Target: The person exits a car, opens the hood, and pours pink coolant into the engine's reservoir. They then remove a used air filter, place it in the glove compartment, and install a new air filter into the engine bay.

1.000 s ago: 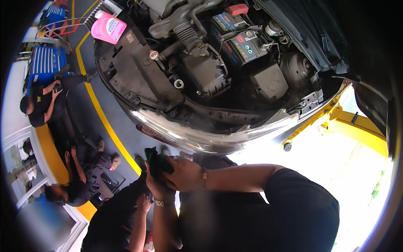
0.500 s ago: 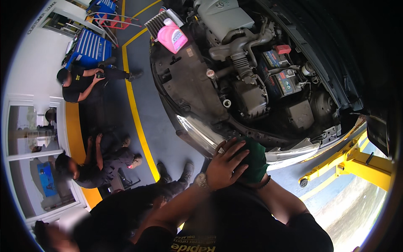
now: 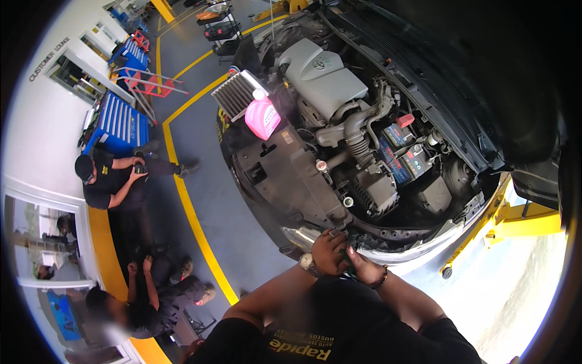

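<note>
On our left we see a white wall [image 3: 36,142] with a window [image 3: 45,227], and a blue tool cabinet [image 3: 124,126] in front of it. Near the cabinet we spot a red step stand [image 3: 159,91] with grey rails, and a black tiered rack [image 3: 222,31] farther back. A co-worker [image 3: 100,185] holds a dark device [image 3: 140,168]; below, we see another person [image 3: 159,303]. A yellow line [image 3: 189,215] crosses the grey floor [image 3: 230,194], and on our right juts a yellow metal arm [image 3: 527,221].

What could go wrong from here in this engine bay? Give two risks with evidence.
The pink jug rests on the front panel beside the pleated filter; a knock could tip it over. The left hand has a watch at its wrist; reaching in, it might catch on the ribbed hose.
</note>
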